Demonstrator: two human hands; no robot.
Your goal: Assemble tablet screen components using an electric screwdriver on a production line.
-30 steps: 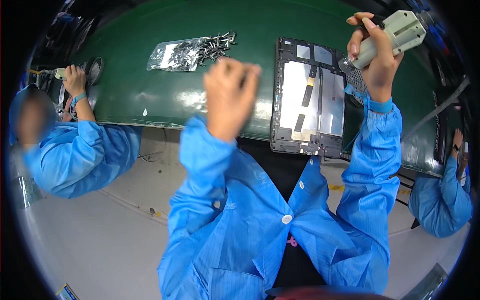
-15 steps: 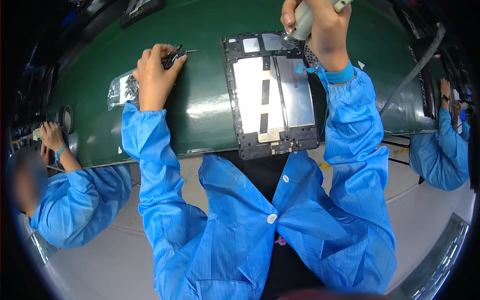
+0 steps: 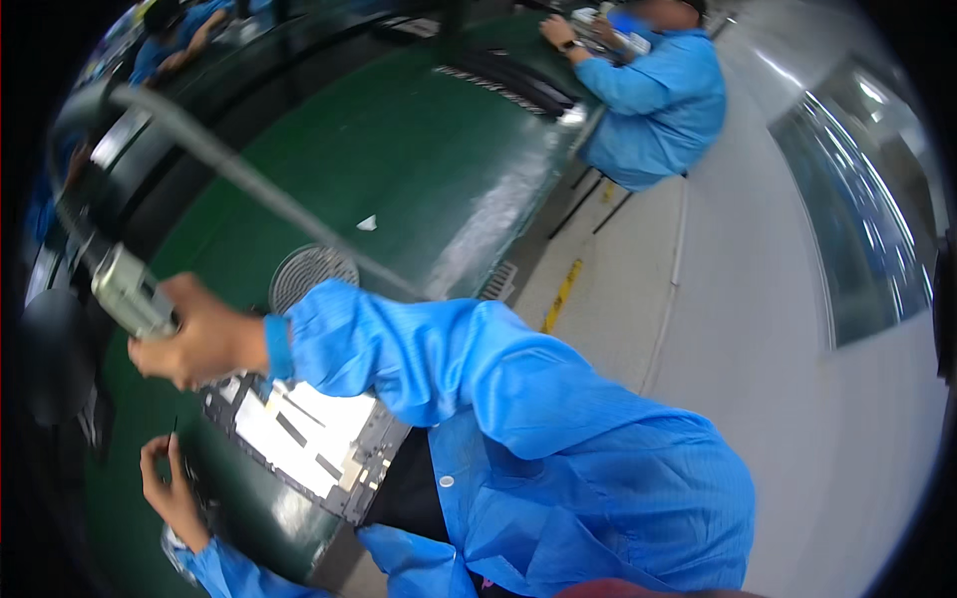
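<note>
My right hand is wrapped round a cream-coloured hot-air gun, raised over the far end of an opened tablet. The tablet lies on the green table with its pale battery panels and dark frame exposed; my right wrist and sleeve cover part of it. Beside the tablet, at the lower left, my left hand pinches a thin dark strip between thumb and finger. Clear plastic shows by my left wrist. The gun's nozzle is hidden, and the picture is somewhat blurred.
A grey hose arches across the green table. A round perforated metal holder stands past my right forearm. A white scrap lies farther off. A co-worker in blue sits at the table's far right, beside a long dark strip.
The view has swung to the right, so the tablet and both hands now sit at the lower left. My left hand has come away from the small black parts with a thin dark strip.
</note>
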